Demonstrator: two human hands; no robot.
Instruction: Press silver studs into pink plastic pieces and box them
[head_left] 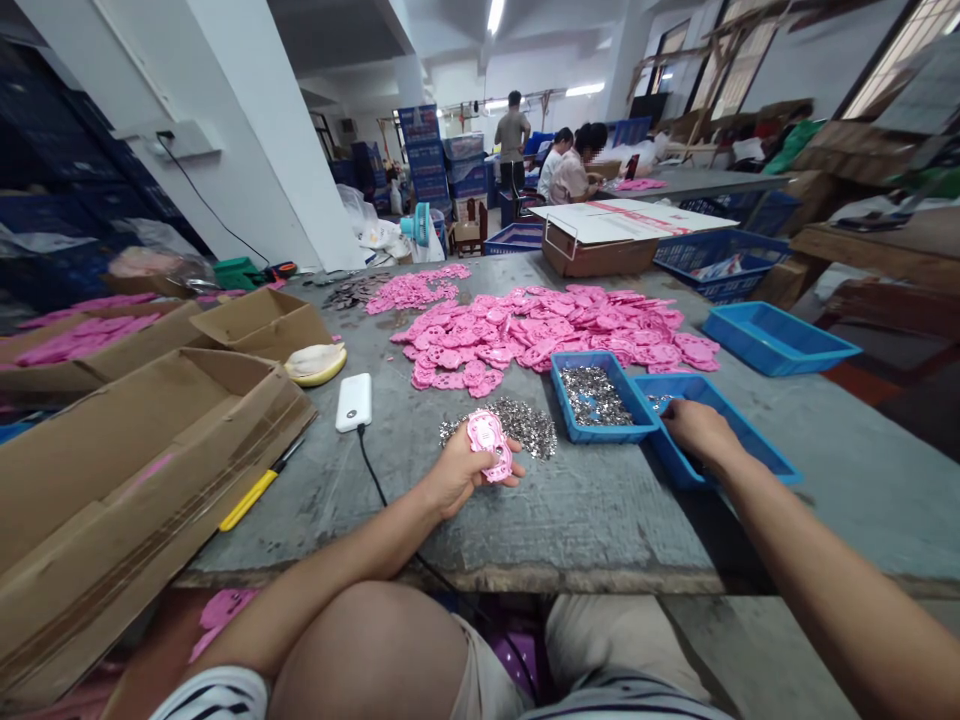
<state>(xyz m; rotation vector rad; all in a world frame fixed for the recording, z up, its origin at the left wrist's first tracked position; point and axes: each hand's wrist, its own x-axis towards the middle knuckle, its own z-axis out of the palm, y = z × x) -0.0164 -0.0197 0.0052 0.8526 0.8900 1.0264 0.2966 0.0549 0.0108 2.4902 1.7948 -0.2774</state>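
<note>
My left hand (pixel 456 478) grips a pink plastic part (pixel 487 436), thumb over its face and fingers beneath. The part has a scalloped outline and cutouts. Behind it, a heap of small metal pieces (pixel 529 425) lies on the table. My right hand (pixel 697 432) reaches into the left end of a blue tray (pixel 761 462), fingers bent down and together by a few small metal pieces (pixel 660 402). Whatever those fingertips pinch is hidden. A second blue tray (pixel 568 425), touching the first, holds many small metal pieces.
Pink parts (pixel 540 330) are piled across the grey table (pixel 600 520). Another blue tray (pixel 784 350) stands at the right. Left are cardboard boxes (pixel 150 430), a yellow-handled cutter (pixel 251 500), a yellow dish (pixel 319 378) and a white power bank (pixel 354 402) with a cable. Several people sit or stand behind.
</note>
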